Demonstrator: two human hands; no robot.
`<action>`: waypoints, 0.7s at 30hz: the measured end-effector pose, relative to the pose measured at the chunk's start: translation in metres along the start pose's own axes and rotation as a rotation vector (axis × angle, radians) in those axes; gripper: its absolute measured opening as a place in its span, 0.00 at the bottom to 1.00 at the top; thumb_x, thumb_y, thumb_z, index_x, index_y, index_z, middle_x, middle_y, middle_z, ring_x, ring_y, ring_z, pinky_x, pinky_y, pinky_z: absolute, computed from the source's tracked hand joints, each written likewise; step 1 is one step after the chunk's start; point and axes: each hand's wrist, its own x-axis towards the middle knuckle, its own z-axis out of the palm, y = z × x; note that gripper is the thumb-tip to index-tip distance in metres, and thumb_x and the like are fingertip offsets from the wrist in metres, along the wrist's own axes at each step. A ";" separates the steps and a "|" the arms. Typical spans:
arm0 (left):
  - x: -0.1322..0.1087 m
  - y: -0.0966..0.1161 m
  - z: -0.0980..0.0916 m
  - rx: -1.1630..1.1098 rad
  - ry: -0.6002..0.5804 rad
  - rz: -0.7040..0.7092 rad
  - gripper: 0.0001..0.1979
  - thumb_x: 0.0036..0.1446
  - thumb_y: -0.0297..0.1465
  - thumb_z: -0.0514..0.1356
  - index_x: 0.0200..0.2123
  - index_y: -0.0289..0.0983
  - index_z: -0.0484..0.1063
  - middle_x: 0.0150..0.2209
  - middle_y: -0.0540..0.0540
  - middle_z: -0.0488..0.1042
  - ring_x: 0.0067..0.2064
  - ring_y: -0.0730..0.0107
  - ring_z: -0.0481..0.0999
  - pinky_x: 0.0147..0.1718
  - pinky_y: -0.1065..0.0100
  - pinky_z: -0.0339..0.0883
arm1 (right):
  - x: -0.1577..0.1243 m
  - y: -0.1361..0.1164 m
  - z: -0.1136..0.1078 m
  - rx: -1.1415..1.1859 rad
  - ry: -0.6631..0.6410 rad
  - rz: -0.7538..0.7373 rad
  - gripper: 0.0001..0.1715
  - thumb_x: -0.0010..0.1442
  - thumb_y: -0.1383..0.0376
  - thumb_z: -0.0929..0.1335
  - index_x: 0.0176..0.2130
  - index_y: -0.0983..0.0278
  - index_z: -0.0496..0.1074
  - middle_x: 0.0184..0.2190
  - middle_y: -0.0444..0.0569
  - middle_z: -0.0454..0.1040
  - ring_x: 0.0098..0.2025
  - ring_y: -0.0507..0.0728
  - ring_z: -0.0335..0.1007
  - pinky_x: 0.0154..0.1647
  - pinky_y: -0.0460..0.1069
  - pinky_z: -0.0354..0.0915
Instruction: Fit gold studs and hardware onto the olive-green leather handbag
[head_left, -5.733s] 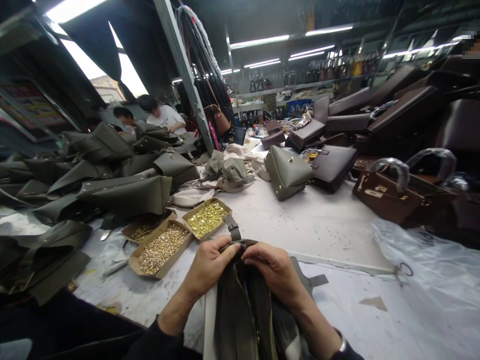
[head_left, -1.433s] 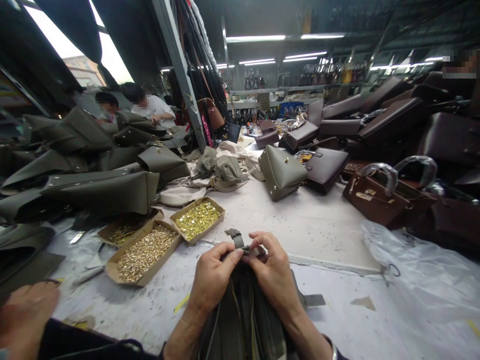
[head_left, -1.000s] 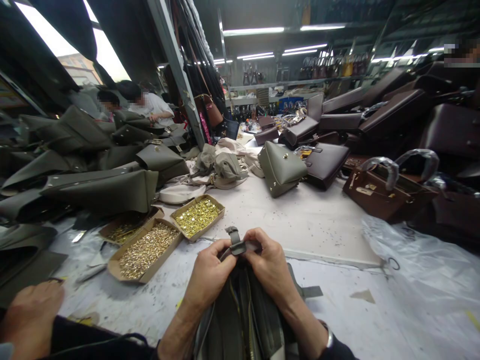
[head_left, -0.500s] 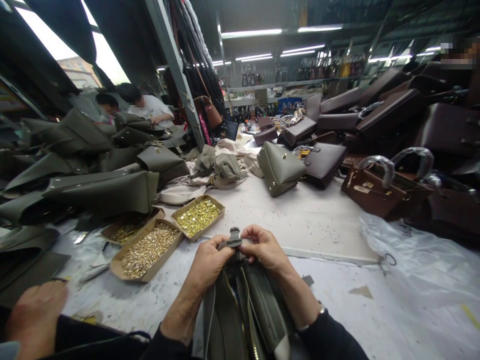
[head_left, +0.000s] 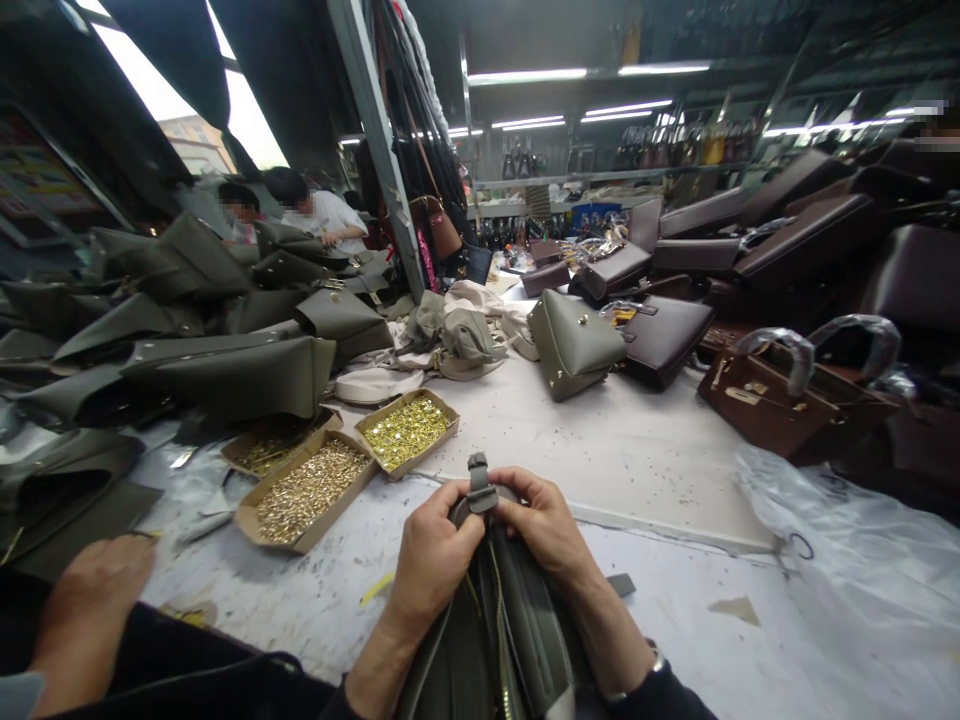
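Observation:
A dark olive leather bag (head_left: 525, 620) stands in front of me, its top opening lined with gold zip teeth. At its far end a small strap tab (head_left: 480, 485) with a loop sticks up. My left hand (head_left: 435, 550) grips the bag's edge on the left of this tab, thumb pressed against the leather. On the other side my right hand (head_left: 547, 530) pinches the same end, fingers curled around the edge. The fingertips of both hands are partly hidden behind the leather. The bag's lower part runs out of view.
Cardboard trays of gold metal fittings (head_left: 311, 495) and yellow-gold pieces (head_left: 405, 430) lie left of my hands. Olive bag parts (head_left: 232, 375) pile up beyond them. Brown handbags (head_left: 780, 400) and clear plastic sheeting (head_left: 862, 540) lie right. Another person's hand (head_left: 101, 590) rests at lower left.
The view has turned slightly left, so the surroundings sit further right. Both hands keep hold of the bag's end; the tab now stands a little more upright.

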 end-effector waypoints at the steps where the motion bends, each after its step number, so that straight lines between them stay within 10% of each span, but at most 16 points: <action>1: -0.002 -0.001 0.001 0.014 0.021 0.036 0.12 0.56 0.29 0.58 0.43 0.40 0.78 0.38 0.50 0.81 0.41 0.63 0.79 0.43 0.66 0.69 | -0.001 0.000 -0.001 -0.005 -0.014 0.006 0.19 0.51 0.59 0.77 0.44 0.62 0.81 0.31 0.43 0.77 0.25 0.48 0.63 0.22 0.42 0.61; 11: -0.026 -0.032 0.016 0.242 0.366 0.629 0.13 0.61 0.21 0.59 0.47 0.40 0.70 0.41 0.46 0.79 0.44 0.64 0.81 0.46 0.65 0.77 | -0.014 -0.004 -0.007 0.044 -0.182 -0.248 0.04 0.58 0.61 0.77 0.35 0.58 0.84 0.35 0.46 0.76 0.38 0.55 0.70 0.41 0.49 0.67; 21: -0.030 -0.043 0.019 0.257 0.405 0.796 0.18 0.57 0.16 0.57 0.49 0.37 0.69 0.43 0.41 0.79 0.47 0.63 0.80 0.49 0.62 0.78 | -0.021 -0.006 -0.010 -0.061 -0.207 -0.246 0.08 0.58 0.68 0.74 0.34 0.54 0.85 0.36 0.46 0.72 0.40 0.56 0.70 0.43 0.49 0.64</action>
